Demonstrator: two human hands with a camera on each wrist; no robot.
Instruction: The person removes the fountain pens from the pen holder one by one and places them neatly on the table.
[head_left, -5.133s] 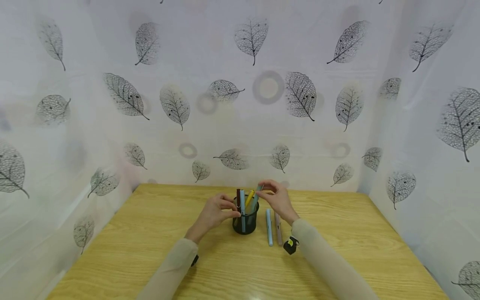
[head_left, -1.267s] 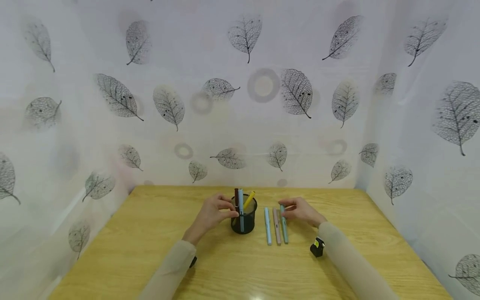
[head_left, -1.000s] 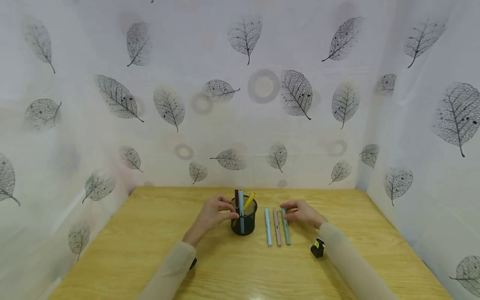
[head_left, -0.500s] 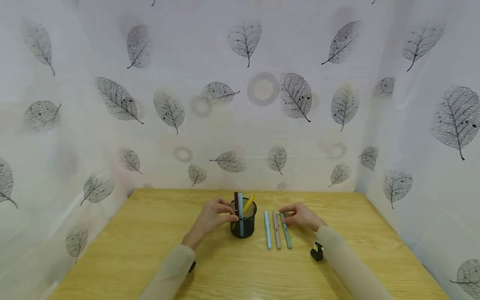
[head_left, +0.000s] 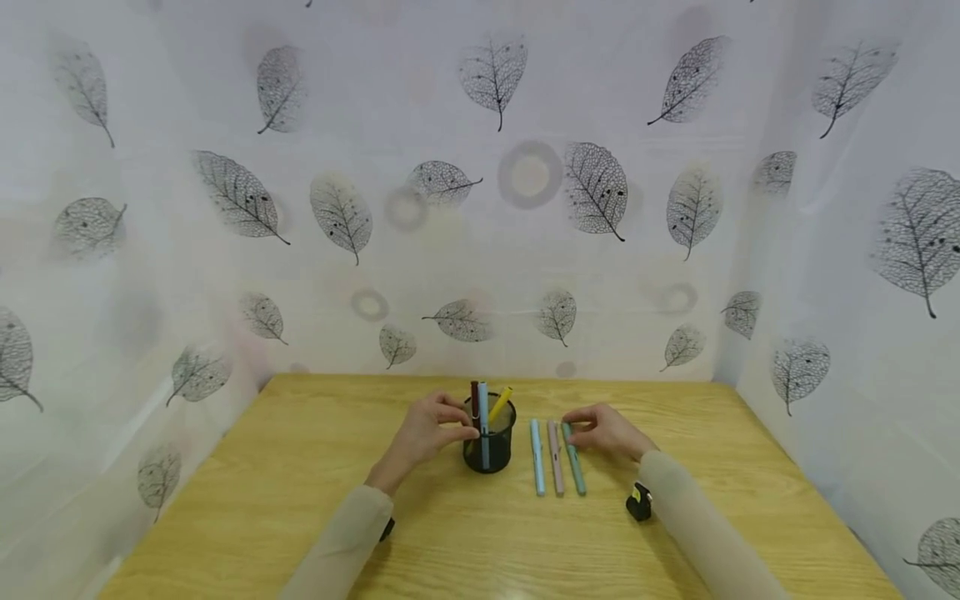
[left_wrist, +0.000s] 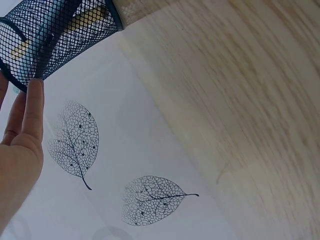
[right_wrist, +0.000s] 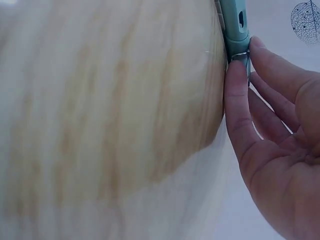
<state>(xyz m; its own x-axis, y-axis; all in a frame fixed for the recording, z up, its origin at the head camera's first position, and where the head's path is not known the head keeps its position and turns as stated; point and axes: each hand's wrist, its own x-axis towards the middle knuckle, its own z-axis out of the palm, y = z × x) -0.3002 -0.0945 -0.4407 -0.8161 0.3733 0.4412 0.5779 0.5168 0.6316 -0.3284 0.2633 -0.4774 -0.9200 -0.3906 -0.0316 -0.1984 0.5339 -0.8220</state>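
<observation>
Pens: three lie side by side on the wooden tabletop (head_left: 300,500) just right of the black mesh pen cup (head_left: 489,435). Left of the cup, the left hand (head_left: 425,432) curls around its side and steadies it upright; a dark red pen (head_left: 474,395), a light blue one and a yellow pen (head_left: 499,398) stand inside. Right of the cup lie the blue pen (head_left: 537,457), pink pen (head_left: 554,458) and green pen (head_left: 574,460). Right hand (head_left: 606,430) touches the green pen's far end with bent fingertips (right_wrist: 238,75), apparently a light pinch. To do this well, I'd judge: nudge gently, keep it parallel, don't disturb the pink pen.
</observation>
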